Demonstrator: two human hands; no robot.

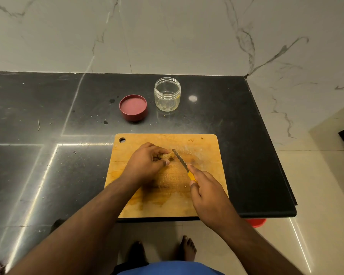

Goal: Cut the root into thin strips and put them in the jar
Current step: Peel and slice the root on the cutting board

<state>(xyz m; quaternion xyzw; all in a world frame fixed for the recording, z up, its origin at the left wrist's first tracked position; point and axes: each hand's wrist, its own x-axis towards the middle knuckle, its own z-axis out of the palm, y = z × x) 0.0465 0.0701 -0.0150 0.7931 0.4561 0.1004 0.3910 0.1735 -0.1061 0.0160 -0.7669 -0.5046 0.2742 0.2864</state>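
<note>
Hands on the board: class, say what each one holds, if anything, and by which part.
The left hand pinches the root at its left end. The right hand grips the knife by its yellow handle, forefinger along the blade's back.

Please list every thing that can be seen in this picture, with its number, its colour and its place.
countertop: one, black, polished, against the marble wall
wall: one, white marble with grey veins, behind and to the right of the countertop
cutting board: one, wooden, yellow-brown, at the near edge of the countertop
root: one, brown, on the board
knife: one, metal blade with yellow handle, blade just right of the root
jar: one, clear, open, behind the board
lid: one, dark red, inner side up, left of the jar
red object: one, on the floor below the countertop edge, mostly hidden
left hand: one, holds the root
right hand: one, grips the knife handle
feet: two, bare, on the pale floor
</note>
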